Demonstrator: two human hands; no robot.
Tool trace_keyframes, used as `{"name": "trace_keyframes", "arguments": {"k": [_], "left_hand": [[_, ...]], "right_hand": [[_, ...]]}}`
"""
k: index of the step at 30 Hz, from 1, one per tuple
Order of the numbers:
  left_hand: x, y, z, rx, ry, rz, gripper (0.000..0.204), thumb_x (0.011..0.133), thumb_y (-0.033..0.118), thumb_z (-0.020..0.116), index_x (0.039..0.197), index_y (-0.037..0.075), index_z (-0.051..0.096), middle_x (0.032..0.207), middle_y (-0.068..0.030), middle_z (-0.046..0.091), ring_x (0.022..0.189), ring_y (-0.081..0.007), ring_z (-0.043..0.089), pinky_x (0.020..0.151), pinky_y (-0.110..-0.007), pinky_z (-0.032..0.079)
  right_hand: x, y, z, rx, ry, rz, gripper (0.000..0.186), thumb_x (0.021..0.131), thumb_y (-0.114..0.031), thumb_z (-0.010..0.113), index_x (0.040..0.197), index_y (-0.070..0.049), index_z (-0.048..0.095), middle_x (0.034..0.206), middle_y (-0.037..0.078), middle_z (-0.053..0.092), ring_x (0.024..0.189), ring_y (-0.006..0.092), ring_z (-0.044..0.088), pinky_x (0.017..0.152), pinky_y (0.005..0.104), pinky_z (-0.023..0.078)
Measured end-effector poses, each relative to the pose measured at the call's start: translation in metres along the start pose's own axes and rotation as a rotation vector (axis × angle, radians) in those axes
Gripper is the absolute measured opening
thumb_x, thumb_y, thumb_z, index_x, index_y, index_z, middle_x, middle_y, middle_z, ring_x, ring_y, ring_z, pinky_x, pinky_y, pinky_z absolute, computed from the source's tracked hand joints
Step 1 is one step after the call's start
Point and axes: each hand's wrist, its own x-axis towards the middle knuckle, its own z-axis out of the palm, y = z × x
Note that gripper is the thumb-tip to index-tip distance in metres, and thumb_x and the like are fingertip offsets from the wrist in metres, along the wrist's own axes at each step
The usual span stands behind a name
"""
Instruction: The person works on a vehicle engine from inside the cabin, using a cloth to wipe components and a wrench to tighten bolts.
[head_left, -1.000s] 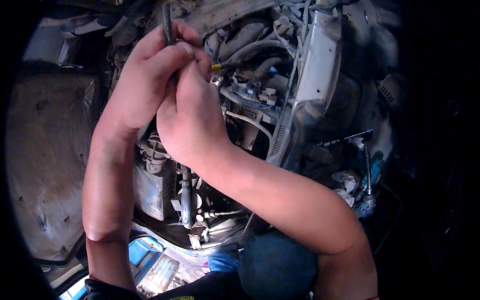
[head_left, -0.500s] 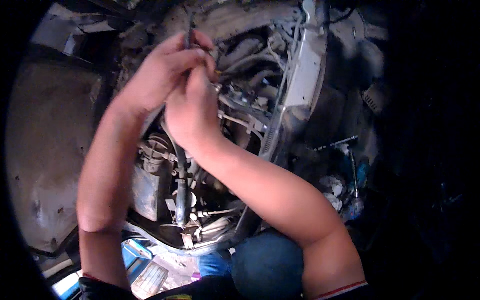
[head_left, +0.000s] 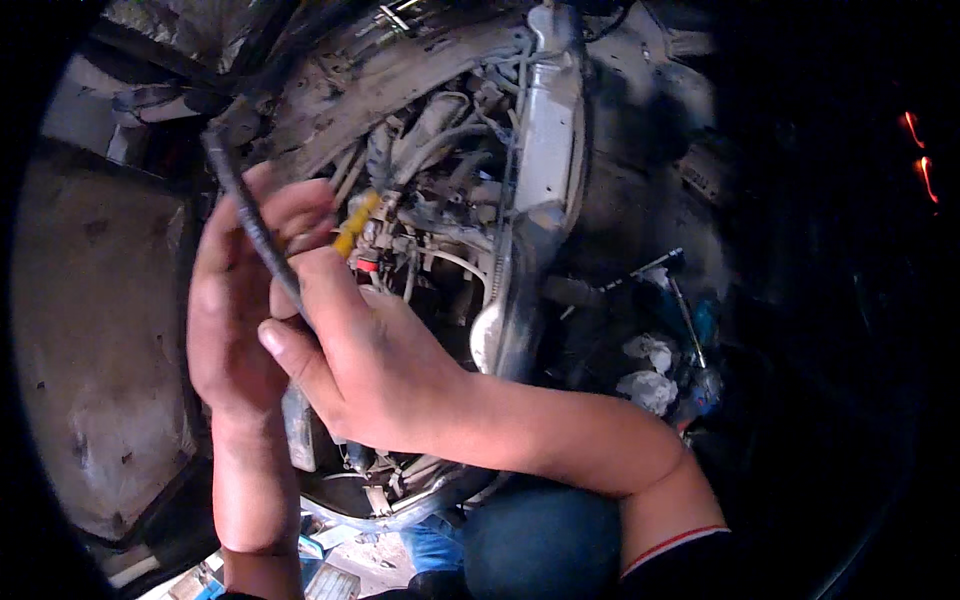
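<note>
A thin black hose runs slantwise across my hands, its upper end free at the upper left. My right hand is closed round the lower part of it, fingers curled and thumb to the left. Just behind the hose is my left hand, palm up with its fingers apart and partly bent; it is slightly blurred. Whether its palm touches the hose I cannot tell. A yellow stick-like piece shows beyond my fingers, above a small red part in the engine bay.
A pale metal crossbar edges the engine bay on the right. Beyond it lie a ratchet-like metal tool and crumpled white material. A large brown panel stands at the left. Someone's dark rounded cap is at the lower edge.
Both hands have come down and nearer from the far part of the engine bay, bringing the black hose. The left hand has opened its fingers. The view has shifted somewhat.
</note>
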Motion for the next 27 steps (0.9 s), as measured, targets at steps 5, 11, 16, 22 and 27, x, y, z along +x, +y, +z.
{"name": "trace_keyframes", "arguments": {"k": [5, 11, 16, 22, 27], "left_hand": [[-0.039, -0.029, -0.099, 0.683, 0.246, -0.201, 0.038, 0.096, 0.016, 0.056, 0.131, -0.001, 0.054, 0.135, -0.0185, 0.055, 0.126, -0.0294, 0.053, 0.109, -0.039, 0.039], [-0.127, -0.091, -0.173, 1.431, 0.15, -0.12, 0.045, 0.09, 0.016, 0.061, 0.132, 0.003, 0.052, 0.143, -0.0223, 0.044, 0.13, -0.0424, 0.045, 0.109, -0.046, 0.038], [-0.145, -0.118, -0.177, 1.598, 0.205, -0.042, 0.049, 0.089, 0.019, 0.06, 0.134, 0.003, 0.048, 0.147, -0.0206, 0.041, 0.131, -0.0413, 0.043, 0.108, -0.049, 0.037], [-0.141, -0.116, -0.175, 1.627, 0.207, -0.079, 0.05, 0.088, 0.024, 0.06, 0.133, 0.004, 0.049, 0.147, -0.018, 0.043, 0.128, -0.0402, 0.046, 0.106, -0.05, 0.038], [-0.139, -0.118, -0.174, 1.657, 0.238, -0.145, 0.051, 0.088, 0.027, 0.059, 0.132, 0.004, 0.051, 0.147, -0.0177, 0.043, 0.126, -0.0395, 0.047, 0.105, -0.051, 0.038]], "right_hand": [[-0.029, -0.033, -0.074, -0.402, 0.095, -0.027, 0.018, 0.091, -0.013, 0.068, 0.1, -0.003, 0.057, 0.083, 0.006, 0.06, 0.069, 0.0185, 0.059, 0.062, 0.031, 0.049], [-0.1, 0.017, -0.196, -1.263, 0.322, 0.192, 0.027, 0.085, -0.024, 0.076, 0.09, -0.001, 0.064, 0.09, 0.016, 0.062, 0.084, 0.0335, 0.062, 0.074, 0.0391, 0.049], [-0.186, 0.08, -0.248, -1.288, 0.405, 0.5, 0.026, 0.086, -0.023, 0.074, 0.09, 0.001, 0.063, 0.094, 0.018, 0.062, 0.087, 0.0377, 0.06, 0.079, 0.0427, 0.048], [-0.218, 0.094, -0.231, -1.338, 0.406, 0.504, 0.031, 0.089, -0.013, 0.066, 0.118, -0.002, 0.063, 0.122, 0.019, 0.061, 0.115, 0.0375, 0.056, 0.1, 0.0424, 0.044], [-0.166, 0.038, -0.172, -1.194, 0.412, 0.438, 0.03, 0.094, -0.014, 0.061, 0.122, -0.002, 0.061, 0.123, 0.019, 0.061, 0.119, 0.0358, 0.056, 0.103, 0.0395, 0.042]]}}
